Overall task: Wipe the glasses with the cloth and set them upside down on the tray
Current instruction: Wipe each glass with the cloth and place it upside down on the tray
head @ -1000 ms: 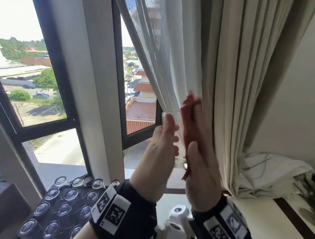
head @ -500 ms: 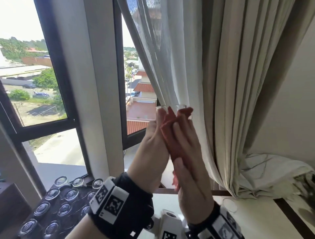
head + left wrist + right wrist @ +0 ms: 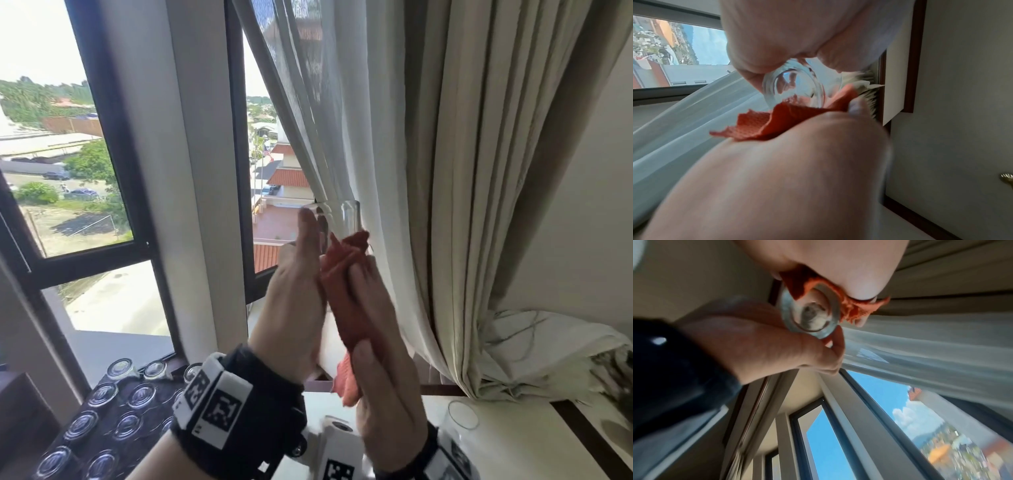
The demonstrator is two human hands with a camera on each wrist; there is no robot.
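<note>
Cloth (image 3: 346, 301) has slid down off the rim of the glass (image 3: 346, 219) since a moment ago — right hand (image 3: 383, 373) presses it there, left hand (image 3: 294, 301) grips glass; wiping ongoing.

Bright daylight via window (image 3: 85, 178) – sky blown out, wrist views blurred, edges warped.

No legible words, brand names or numbers anywhere in the three views. Only markings: black-and-white square fiducial patterns on the left wristband (image 3: 219, 404) and on the right wristband (image 3: 442, 462), plus one on a white block (image 3: 339, 459) between the wrists; these carry no readable characters.
</note>
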